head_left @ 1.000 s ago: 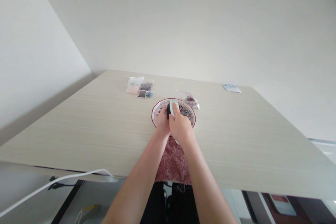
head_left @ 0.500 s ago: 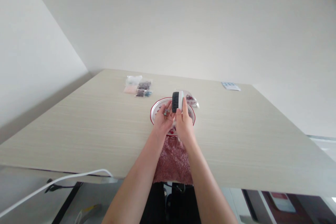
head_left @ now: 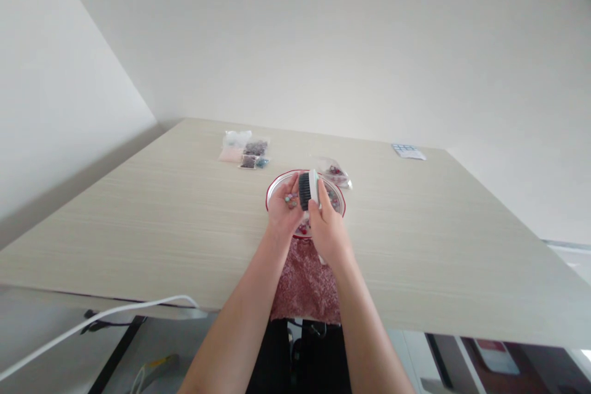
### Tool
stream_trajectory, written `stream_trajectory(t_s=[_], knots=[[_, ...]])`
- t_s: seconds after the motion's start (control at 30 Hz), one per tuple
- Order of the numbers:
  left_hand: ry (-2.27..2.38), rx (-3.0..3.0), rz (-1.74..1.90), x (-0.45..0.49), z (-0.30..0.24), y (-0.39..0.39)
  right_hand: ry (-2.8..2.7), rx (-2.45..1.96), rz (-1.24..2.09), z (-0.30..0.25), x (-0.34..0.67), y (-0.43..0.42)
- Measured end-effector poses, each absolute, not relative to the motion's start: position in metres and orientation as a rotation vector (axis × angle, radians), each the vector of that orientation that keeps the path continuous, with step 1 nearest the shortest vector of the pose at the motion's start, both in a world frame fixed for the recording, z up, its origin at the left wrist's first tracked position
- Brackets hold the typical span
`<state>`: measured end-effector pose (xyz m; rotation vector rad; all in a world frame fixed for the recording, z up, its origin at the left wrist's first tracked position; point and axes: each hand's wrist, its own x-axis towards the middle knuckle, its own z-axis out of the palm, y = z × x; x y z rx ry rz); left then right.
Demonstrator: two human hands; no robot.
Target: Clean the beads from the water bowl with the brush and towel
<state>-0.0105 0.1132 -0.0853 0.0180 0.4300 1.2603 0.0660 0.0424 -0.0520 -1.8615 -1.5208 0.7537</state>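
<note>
Several small beads [head_left: 290,198] in green, lilac and other pale tones lie in the palm of my left hand [head_left: 282,208], which is turned up and cupped over the plate. My right hand [head_left: 330,221] grips a brush [head_left: 313,188] with a white back and dark bristles. The bristles face left, close beside the beads. Under both hands is a white plate [head_left: 270,187] with a red rim. More beads [head_left: 303,228] rest on it, some of them red; my hands hide much of its middle.
Behind the plate lies a clear bag [head_left: 339,173] with dark red beads. Several small bags of beads [head_left: 248,149] sit at the back left. A blue-and-white card [head_left: 409,152] is at the back right. A pink fluffy cloth [head_left: 305,286] hangs over the table's front edge.
The brush in my right hand has moved slightly down and to the left and tilted. My left palm has opened out a little, with the beads still in it.
</note>
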Motion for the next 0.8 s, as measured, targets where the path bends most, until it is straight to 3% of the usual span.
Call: stream_trajectory(t_s=[0.37, 0.8], knots=[[0.646, 0.175, 1.225, -0.008, -0.085, 0.112, -1.853, -2.091, 0.678, -0.032, 0.048, 0.041], [0.646, 0.325, 1.282, -0.009, -0.088, 0.112, -1.781, -2.216, 0.623, -0.028, 0.040, 0.038]])
